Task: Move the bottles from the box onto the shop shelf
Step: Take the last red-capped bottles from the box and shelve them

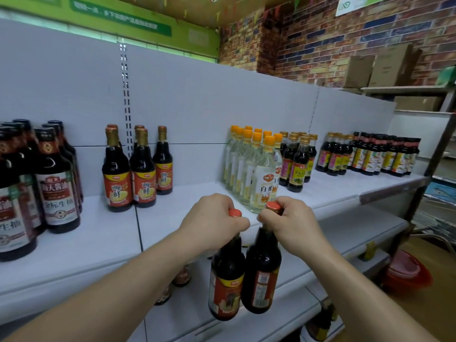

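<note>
My left hand (pixel 212 224) grips the neck of a dark sauce bottle (pixel 225 280) with a red cap and an orange label. My right hand (pixel 293 224) grips the neck of a second dark bottle (pixel 262 272) of the same kind. Both bottles hang side by side in the air, in front of and below the edge of the white shelf (pixel 160 233). On that shelf stand three matching orange-labelled bottles (pixel 140 174) at the back, left of my hands. The box is out of view.
Large dark soy bottles (pixel 56 178) fill the shelf's left end. Clear vinegar bottles with orange caps (pixel 256 169) and rows of small dark bottles (pixel 370 156) stand to the right. Bare shelf lies between the orange-labelled group and the vinegar. A lower shelf (pixel 246 324) holds more bottles.
</note>
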A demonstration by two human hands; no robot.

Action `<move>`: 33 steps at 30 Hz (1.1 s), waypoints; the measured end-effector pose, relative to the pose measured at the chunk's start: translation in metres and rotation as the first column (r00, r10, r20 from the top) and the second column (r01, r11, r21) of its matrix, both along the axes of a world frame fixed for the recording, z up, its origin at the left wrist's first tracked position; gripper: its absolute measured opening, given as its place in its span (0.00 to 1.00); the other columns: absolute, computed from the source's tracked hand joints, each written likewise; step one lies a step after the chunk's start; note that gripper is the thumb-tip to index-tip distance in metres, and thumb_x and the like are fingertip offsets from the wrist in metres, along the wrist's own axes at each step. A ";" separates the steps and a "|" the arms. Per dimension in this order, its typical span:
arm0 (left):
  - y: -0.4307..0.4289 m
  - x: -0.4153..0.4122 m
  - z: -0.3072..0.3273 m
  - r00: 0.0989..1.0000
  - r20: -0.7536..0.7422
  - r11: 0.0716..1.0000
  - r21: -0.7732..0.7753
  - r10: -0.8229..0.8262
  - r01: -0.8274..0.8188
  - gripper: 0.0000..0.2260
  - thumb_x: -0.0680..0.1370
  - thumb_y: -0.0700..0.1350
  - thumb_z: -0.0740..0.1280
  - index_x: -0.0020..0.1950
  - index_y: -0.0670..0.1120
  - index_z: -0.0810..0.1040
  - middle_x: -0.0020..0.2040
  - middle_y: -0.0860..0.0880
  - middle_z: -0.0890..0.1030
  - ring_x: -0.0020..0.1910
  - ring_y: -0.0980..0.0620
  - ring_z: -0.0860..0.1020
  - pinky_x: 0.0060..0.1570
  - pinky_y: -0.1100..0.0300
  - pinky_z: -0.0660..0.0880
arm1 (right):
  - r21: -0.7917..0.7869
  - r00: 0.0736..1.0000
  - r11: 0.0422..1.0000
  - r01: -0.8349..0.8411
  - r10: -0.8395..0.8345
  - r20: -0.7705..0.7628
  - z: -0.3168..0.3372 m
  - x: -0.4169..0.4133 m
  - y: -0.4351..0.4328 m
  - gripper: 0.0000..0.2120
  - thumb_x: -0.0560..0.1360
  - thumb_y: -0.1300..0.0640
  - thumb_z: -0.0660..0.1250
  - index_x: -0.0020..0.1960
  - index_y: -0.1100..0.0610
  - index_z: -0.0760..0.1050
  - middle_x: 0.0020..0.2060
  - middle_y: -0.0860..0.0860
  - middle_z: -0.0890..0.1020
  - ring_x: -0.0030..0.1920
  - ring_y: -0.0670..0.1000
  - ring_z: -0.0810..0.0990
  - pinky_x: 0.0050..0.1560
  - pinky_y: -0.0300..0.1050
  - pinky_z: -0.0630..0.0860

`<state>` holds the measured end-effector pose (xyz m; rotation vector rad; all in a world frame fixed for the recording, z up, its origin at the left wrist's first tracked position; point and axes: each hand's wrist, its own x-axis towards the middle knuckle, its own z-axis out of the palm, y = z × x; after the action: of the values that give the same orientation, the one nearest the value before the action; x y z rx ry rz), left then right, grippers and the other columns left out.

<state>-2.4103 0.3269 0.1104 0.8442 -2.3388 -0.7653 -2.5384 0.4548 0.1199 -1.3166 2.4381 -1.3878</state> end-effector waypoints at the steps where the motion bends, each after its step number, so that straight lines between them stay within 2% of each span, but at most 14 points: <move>1: 0.000 0.003 0.003 1.000 -0.007 1.000 0.005 0.007 -0.007 0.13 0.67 0.53 0.70 0.35 0.45 0.73 0.32 0.49 0.75 0.31 0.50 0.71 0.34 0.56 0.68 | 0.001 1.000 1.000 -0.016 0.016 0.006 0.003 0.001 -0.002 0.10 0.72 0.54 0.71 0.41 0.61 0.78 0.33 0.53 0.82 0.35 0.52 0.77 0.35 0.48 0.72; 3: -0.001 0.008 0.010 1.000 -0.014 1.000 0.009 0.023 -0.023 0.13 0.67 0.52 0.71 0.35 0.44 0.73 0.32 0.50 0.73 0.31 0.50 0.70 0.34 0.55 0.68 | -0.005 0.999 0.999 -0.041 0.041 0.027 0.009 0.003 -0.004 0.09 0.72 0.54 0.71 0.40 0.60 0.77 0.31 0.50 0.82 0.31 0.49 0.75 0.33 0.46 0.71; 6: 0.000 0.016 0.022 0.998 -0.029 0.998 0.023 0.053 -0.053 0.15 0.68 0.51 0.71 0.39 0.40 0.76 0.32 0.49 0.77 0.31 0.50 0.72 0.34 0.55 0.70 | -0.026 0.996 0.996 -0.082 0.082 0.021 0.020 0.007 -0.008 0.12 0.72 0.55 0.71 0.34 0.57 0.71 0.23 0.44 0.75 0.25 0.44 0.70 0.30 0.44 0.67; 10: 0.001 0.029 0.035 0.997 -0.039 0.997 0.027 0.071 -0.070 0.12 0.69 0.50 0.71 0.37 0.42 0.76 0.31 0.50 0.81 0.30 0.51 0.74 0.33 0.57 0.71 | -0.014 0.989 0.990 -0.142 0.142 -0.044 0.035 0.014 -0.013 0.12 0.72 0.54 0.70 0.35 0.58 0.71 0.24 0.46 0.74 0.27 0.46 0.70 0.32 0.44 0.67; 15: 0.002 0.048 0.051 0.994 -0.046 0.995 0.032 0.100 -0.099 0.10 0.71 0.50 0.71 0.41 0.42 0.81 0.30 0.52 0.84 0.28 0.52 0.76 0.33 0.58 0.73 | -0.021 0.978 0.978 -0.207 0.207 -0.026 0.048 0.023 -0.024 0.12 0.73 0.55 0.71 0.35 0.57 0.72 0.20 0.43 0.72 0.23 0.42 0.69 0.32 0.42 0.65; 19: -0.003 0.062 0.061 0.989 -0.048 0.990 -0.002 0.140 -0.140 0.10 0.71 0.51 0.71 0.39 0.44 0.80 0.31 0.51 0.84 0.32 0.49 0.81 0.35 0.53 0.80 | -0.023 0.967 0.967 -0.255 0.254 -0.033 0.059 0.033 -0.033 0.12 0.74 0.55 0.71 0.35 0.56 0.72 0.19 0.41 0.72 0.21 0.40 0.70 0.28 0.39 0.64; 22: -0.008 0.071 0.068 0.983 -0.065 0.985 -0.010 0.170 -0.171 0.11 0.71 0.50 0.71 0.34 0.44 0.76 0.28 0.50 0.81 0.26 0.51 0.75 0.30 0.57 0.74 | -0.055 0.955 0.954 -0.295 0.294 -0.031 0.064 0.038 -0.044 0.10 0.74 0.55 0.72 0.37 0.58 0.76 0.21 0.42 0.74 0.22 0.40 0.71 0.25 0.33 0.66; 25: -0.013 0.080 0.076 0.977 -0.074 0.979 -0.033 0.198 -0.201 0.13 0.70 0.49 0.71 0.30 0.47 0.72 0.25 0.51 0.75 0.25 0.52 0.72 0.30 0.58 0.72 | -0.071 0.952 0.949 -0.308 0.307 -0.021 0.069 0.044 -0.056 0.09 0.73 0.54 0.73 0.41 0.61 0.80 0.25 0.44 0.77 0.24 0.41 0.72 0.29 0.38 0.69; 28: -0.020 0.089 0.083 0.971 -0.083 0.973 -0.030 0.226 -0.229 0.11 0.69 0.50 0.71 0.35 0.42 0.79 0.29 0.46 0.81 0.28 0.50 0.76 0.32 0.52 0.80 | -0.071 0.944 0.942 -0.329 0.329 -0.008 0.077 0.052 -0.067 0.09 0.73 0.55 0.73 0.44 0.61 0.83 0.30 0.48 0.81 0.25 0.40 0.74 0.27 0.35 0.70; 30: -0.026 0.094 0.087 0.965 -0.104 0.969 -0.024 0.243 -0.246 0.13 0.71 0.50 0.72 0.41 0.40 0.82 0.29 0.47 0.80 0.28 0.50 0.76 0.28 0.56 0.76 | -0.065 0.937 0.935 -0.350 0.350 -0.012 0.082 0.057 -0.074 0.09 0.74 0.54 0.72 0.46 0.61 0.84 0.35 0.51 0.85 0.27 0.39 0.77 0.28 0.34 0.71; 33: -0.034 0.100 0.092 0.958 -0.117 0.962 -0.043 0.262 -0.269 0.12 0.73 0.51 0.72 0.40 0.42 0.82 0.26 0.52 0.78 0.26 0.54 0.74 0.28 0.62 0.71 | -0.060 0.933 0.931 -0.360 0.359 -0.026 0.088 0.061 -0.084 0.11 0.74 0.53 0.72 0.47 0.61 0.84 0.38 0.57 0.84 0.31 0.46 0.76 0.28 0.36 0.70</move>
<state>-2.3107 0.2927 0.2028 1.0377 -2.0856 -0.6105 -2.4770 0.3706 0.2077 -1.6868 2.0332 -1.3671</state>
